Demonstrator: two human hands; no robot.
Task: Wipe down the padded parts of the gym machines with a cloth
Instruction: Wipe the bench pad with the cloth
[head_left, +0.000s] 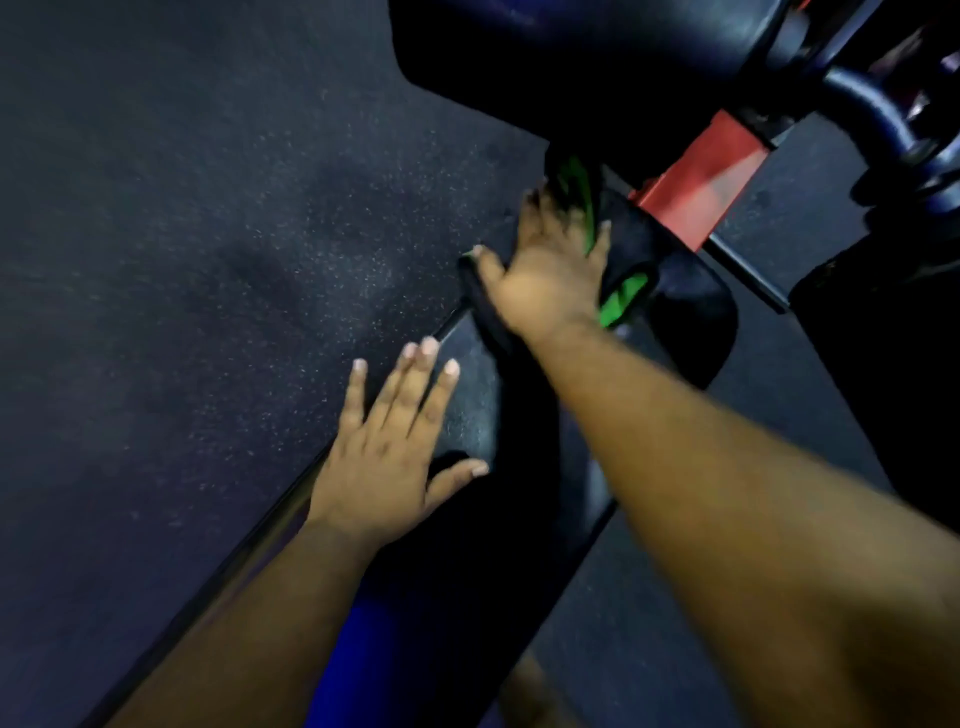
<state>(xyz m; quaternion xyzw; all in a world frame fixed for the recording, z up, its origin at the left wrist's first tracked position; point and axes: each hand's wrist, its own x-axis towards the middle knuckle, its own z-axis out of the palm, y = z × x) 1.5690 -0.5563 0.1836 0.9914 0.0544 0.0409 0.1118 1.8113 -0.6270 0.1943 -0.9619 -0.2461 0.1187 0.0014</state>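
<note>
Pressing crumpled green-black cloth (621, 283) onto smooth pad (696, 317).

The cloth (623, 270) is black with bright green patches, crumpled and spread flat under the right hand (545, 275), which presses it with straight fingers; folds stick out past the fingertips and beside the wrist. Beneath the palm lies the pad (696, 312), black, long, with rounded corners, running from the hand back toward the person. The left hand (395, 447) rests flat on the pad's nearer part, fingers spread.
</note>
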